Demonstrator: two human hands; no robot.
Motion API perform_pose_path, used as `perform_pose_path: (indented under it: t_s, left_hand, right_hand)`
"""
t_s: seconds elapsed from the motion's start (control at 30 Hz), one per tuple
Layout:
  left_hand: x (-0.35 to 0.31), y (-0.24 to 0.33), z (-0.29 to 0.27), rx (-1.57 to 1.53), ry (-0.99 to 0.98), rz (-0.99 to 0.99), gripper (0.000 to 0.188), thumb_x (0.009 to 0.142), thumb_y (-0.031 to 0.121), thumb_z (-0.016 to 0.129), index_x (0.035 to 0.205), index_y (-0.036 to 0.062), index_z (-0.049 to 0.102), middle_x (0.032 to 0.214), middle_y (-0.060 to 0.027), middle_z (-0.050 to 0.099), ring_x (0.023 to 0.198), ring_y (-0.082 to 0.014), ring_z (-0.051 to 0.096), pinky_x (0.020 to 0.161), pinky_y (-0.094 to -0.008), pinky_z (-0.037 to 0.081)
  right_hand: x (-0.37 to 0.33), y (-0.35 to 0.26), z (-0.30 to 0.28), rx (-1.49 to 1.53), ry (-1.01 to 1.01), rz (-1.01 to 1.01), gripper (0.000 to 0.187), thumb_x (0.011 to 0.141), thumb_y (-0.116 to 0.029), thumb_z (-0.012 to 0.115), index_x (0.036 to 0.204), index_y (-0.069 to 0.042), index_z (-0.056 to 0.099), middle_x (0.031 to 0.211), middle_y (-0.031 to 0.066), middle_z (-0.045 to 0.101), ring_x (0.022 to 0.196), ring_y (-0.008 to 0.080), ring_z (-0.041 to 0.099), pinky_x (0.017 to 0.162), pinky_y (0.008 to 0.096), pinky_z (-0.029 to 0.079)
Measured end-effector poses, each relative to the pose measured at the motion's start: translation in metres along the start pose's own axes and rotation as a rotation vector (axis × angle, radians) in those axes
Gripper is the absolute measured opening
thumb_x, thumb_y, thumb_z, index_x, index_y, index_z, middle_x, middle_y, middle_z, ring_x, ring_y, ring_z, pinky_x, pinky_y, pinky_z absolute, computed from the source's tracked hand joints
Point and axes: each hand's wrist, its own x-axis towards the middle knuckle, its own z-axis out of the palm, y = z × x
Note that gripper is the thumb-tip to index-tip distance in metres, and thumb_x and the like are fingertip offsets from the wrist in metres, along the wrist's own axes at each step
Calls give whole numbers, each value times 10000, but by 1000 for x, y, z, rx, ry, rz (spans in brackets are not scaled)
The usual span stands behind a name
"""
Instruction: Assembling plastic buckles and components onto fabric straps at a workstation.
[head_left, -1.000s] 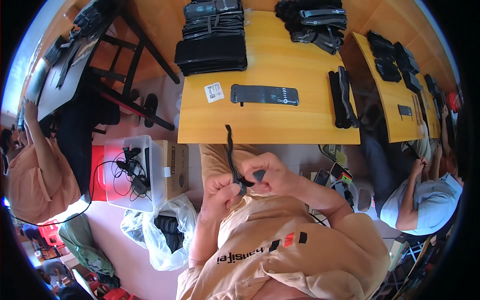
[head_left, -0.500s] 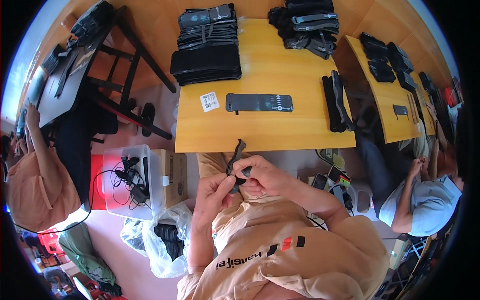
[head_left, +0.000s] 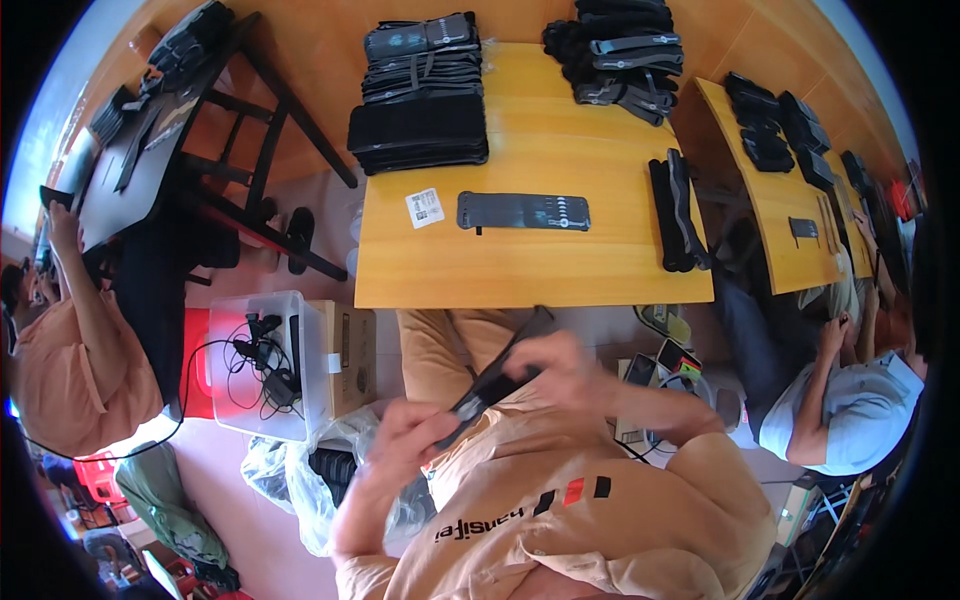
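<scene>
A black fabric strap point(head_left: 490, 390) slants between my hands above my lap, its far end pointing up toward the table edge. My left hand point(head_left: 405, 437) is closed on the strap's lower end. Around its upper part, my right hand point(head_left: 560, 370) is closed too, though motion blurs the fingers. On the table point(head_left: 430, 285) in front lies a flat dark printed packaging card point(head_left: 525, 211) with a small black tab at its lower edge. Left of the card is a white printed label point(head_left: 424, 208).
Stacked black straps point(head_left: 418, 135) stand at the table's far left, more bundled straps point(head_left: 630, 60) at the far right. Folded straps point(head_left: 678, 210) lie along the right edge. A clear bin of cables point(head_left: 265, 370) sits on the floor left. Co-workers sit on both sides.
My hands have moved apart, the left down and left, the right to the right. The strap, bunched up before, now stretches out between them.
</scene>
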Motion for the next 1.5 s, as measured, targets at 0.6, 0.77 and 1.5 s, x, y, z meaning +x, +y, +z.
perform_pose_path:
  t_s: [0.6, 0.77, 1.5]
  left_hand:
    - [20, -1, -69, -43, 617, 455, 271, 898, 259, 539, 682, 97, 515, 554, 25, 460, 416, -44, 380, 366, -192, 236]
    - [103, -20, -25, -62, 673, 345, 318, 899, 300, 537, 671, 78, 529, 540, 13, 471, 443, -50, 419, 396, -194, 309]
    - [114, -7, 39, 417, -231, 147, 171, 828, 107, 640, 935, -22, 606, 698, 16, 560, 548, -21, 434, 460, -187, 356]
  right_hand:
    - [-18, -24, -78, -337, -194, 411, 147, 835, -110, 562, 739, 1, 576, 545, 65, 512, 466, 164, 513, 468, 253, 400]
    - [-27, -14, -75, -567, -94, 147, 65, 778, -65, 626, 796, -3, 631, 659, 122, 589, 598, 291, 550, 555, 334, 445]
    - [-2, 8, -73, -222, 159, 115, 209, 752, 110, 551, 918, 1, 616, 772, 71, 591, 654, 148, 580, 579, 247, 466]
